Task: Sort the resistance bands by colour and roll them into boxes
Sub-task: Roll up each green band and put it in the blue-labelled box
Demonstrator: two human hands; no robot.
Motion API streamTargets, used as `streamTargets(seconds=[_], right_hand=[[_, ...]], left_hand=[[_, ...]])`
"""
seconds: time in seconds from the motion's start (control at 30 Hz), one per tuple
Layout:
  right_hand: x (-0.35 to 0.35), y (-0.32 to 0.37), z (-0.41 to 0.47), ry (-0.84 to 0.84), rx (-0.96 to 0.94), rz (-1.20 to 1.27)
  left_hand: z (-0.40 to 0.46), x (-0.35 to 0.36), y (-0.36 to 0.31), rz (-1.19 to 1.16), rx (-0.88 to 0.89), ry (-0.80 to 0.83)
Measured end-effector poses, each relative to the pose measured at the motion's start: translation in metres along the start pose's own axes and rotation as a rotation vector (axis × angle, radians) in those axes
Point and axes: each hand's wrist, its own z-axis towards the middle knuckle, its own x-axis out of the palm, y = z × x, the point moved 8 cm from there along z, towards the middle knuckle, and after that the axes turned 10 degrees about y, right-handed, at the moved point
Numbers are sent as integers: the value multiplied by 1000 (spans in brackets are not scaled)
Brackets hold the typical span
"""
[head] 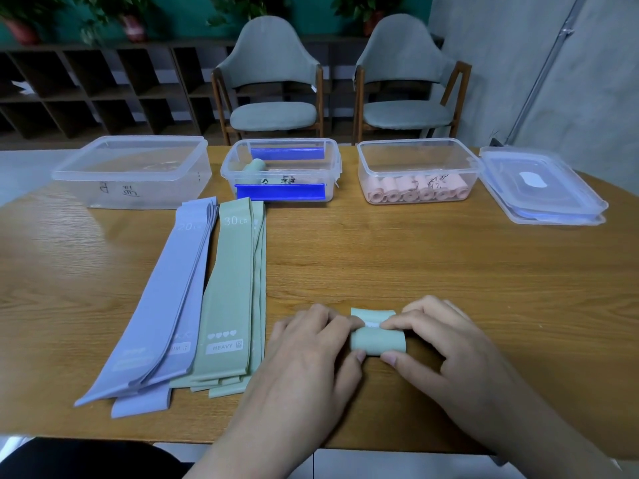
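Both hands are gripping a green band roll [377,335] near the tabletop's [415,264] front edge.
The left hand [311,354] and right hand [435,344] are pinching its ends; its long axis is lying left to right, while flat green bands [231,288] are stretching near to far.

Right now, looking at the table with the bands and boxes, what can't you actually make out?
All in the head view:
- Green roll: its ends, covered by the left hand and right hand.
- Handwriting on the left box and middle box: blurred, too small.
- Pink rolls: exact count, since they overlap.
- Purple bands: lower labels, faint.
- Stacked lids: how many.
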Motion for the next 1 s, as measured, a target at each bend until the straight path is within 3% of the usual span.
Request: streamTargets(seconds=[0.33, 0.67, 1.0], right_hand=[[-4, 0, 6, -23, 17, 28], [-11, 1, 14, -79, 61, 29], [-6, 3, 19, -44, 42, -76]], left_hand=[[9, -3, -3, 33, -31, 39], [20, -16, -9, 82, 0, -89], [33, -7, -6, 206, -22, -7]])
